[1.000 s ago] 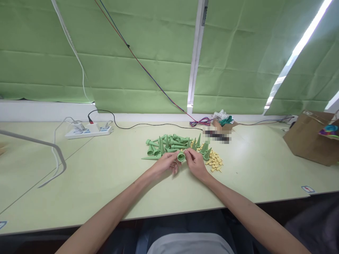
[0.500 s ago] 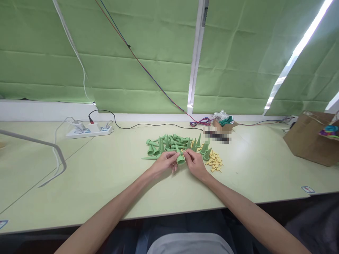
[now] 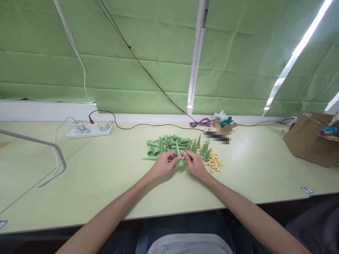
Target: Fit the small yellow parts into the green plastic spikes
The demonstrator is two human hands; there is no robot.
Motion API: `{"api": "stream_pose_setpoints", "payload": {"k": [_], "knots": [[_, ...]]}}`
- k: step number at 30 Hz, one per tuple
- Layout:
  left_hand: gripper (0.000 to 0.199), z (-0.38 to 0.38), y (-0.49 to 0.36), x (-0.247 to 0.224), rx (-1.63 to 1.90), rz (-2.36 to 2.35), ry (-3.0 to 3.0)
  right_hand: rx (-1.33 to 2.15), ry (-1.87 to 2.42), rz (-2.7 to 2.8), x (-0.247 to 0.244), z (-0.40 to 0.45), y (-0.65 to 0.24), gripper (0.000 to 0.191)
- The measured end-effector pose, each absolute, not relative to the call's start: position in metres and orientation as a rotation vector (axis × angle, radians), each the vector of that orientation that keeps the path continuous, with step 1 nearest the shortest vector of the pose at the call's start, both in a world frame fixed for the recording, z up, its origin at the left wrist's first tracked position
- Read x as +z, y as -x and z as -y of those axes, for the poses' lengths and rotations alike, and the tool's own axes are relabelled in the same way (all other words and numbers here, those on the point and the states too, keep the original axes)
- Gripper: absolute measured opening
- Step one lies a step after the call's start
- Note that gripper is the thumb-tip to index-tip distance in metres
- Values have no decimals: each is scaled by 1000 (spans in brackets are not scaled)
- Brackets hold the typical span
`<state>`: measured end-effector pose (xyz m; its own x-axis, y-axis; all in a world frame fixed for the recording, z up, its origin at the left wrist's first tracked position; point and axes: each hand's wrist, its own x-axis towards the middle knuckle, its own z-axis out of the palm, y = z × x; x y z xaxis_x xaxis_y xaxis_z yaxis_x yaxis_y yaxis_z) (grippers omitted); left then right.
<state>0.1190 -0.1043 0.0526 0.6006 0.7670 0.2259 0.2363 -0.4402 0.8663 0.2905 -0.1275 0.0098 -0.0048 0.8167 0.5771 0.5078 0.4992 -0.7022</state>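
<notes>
Between the thumb and fingers of my left hand (image 3: pixel 166 164) is a green plastic watering spike (image 3: pixel 178 149), its point upward and its wide cup end (image 3: pixel 180 163) low. My right hand (image 3: pixel 194 163) is closed in a pinch against the right side of this spike. A bit of yellow shows at the right fingertips, seemingly a small yellow plastic piece, mostly hidden by the fingers. Just beyond both hands lies a heap of green spikes (image 3: pixel 166 141), some standing point up. Small yellow pieces (image 3: pixel 214 162) are spread to the right of my right hand.
A white power strip (image 3: pixel 90 131) with plugs lies at the back left, near a grey bent metal bar (image 3: pixel 59 155). At the back stand a small open carton (image 3: pixel 225 127) and coiled wires (image 3: pixel 200 122). A brown cardboard box (image 3: pixel 309 139) sits at the right.
The held spike has turned more upright, its cup mouth now facing down instead of toward me. My left fingers have shifted around it; my right hand stays close beside it.
</notes>
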Motion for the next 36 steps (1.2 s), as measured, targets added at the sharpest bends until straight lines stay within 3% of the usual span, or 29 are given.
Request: {"api": "stream_pose_setpoints", "payload": {"k": [12,36], "knots": [[29,98,-120,43,928,-810,-2403,343,1155,1678,6,124,-291,36],[21,91,-118,32,972,-743,-2535,343,1240,1603,8,123,-289,38]]}}
